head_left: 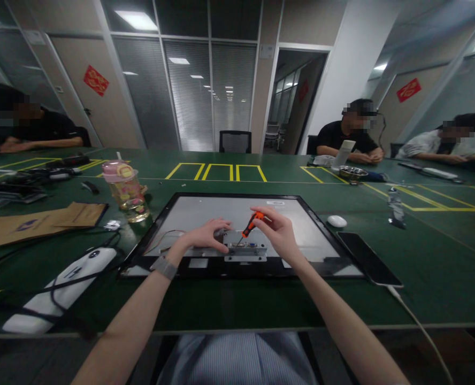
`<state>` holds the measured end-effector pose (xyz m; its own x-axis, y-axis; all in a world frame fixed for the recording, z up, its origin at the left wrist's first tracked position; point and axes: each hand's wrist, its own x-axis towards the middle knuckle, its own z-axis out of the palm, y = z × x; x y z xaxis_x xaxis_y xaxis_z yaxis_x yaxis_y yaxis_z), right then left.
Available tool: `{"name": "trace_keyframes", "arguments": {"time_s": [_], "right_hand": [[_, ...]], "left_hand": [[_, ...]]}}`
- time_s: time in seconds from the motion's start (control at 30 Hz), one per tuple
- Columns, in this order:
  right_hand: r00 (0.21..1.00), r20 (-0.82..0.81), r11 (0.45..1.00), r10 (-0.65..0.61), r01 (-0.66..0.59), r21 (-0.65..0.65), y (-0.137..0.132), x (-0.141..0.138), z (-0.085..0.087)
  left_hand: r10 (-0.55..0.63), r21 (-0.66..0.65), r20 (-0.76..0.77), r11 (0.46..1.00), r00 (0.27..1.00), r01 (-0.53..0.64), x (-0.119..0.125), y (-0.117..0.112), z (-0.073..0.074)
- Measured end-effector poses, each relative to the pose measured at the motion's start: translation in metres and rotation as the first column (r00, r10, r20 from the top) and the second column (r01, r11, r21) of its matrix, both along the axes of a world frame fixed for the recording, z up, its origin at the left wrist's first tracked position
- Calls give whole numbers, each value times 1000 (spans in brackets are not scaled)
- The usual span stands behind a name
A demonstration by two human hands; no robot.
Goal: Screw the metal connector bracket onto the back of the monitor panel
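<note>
A black-framed monitor panel [309, 235] lies face down on the green table in front of me, its grey metal back up. Near its front edge sits a small metal bracket with connectors [246, 251]. My right hand [276, 231] is closed round an orange-handled screwdriver [250, 224], whose tip points down at the bracket. My left hand [206, 235] rests on the panel just left of the bracket, fingers curled and pressing there. Thin coloured wires [166, 239] run across the panel's left part.
A black phone [368, 258] with a white cable lies right of the panel, a white mouse [336, 221] behind it. A pink-lidded bottle [125, 192], brown envelopes [37, 222] and a white device with black cables [61, 289] are on the left. Other people sit at the far edges.
</note>
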<state>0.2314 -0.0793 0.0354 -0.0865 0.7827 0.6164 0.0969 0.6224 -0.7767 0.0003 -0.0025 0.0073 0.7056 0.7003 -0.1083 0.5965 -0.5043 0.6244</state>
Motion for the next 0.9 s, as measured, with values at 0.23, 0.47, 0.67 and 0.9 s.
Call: {"name": "trace_keyframes", "arguments": {"time_s": [0.23,0.47,0.67,0.9], "right_hand": [[996,4,995,88,-87,-37,-2,0,1],[1000,-2,1000,26,-26,-8,-1,0,-1],[987,-82,984,139,-147,-98,1,0,-3],[943,-255,945,215,-266,-189,0,-2,-2]], "left_hand": [[-7,5,-21,1000,1000,7,-1,3,-4],[-7,4,-3,1000,1000,7,-1,3,-4],[-12,28,0,1000,1000,12,-1,4,-5],[-7,18,-14,1000,1000,7,0,5,-5]]}}
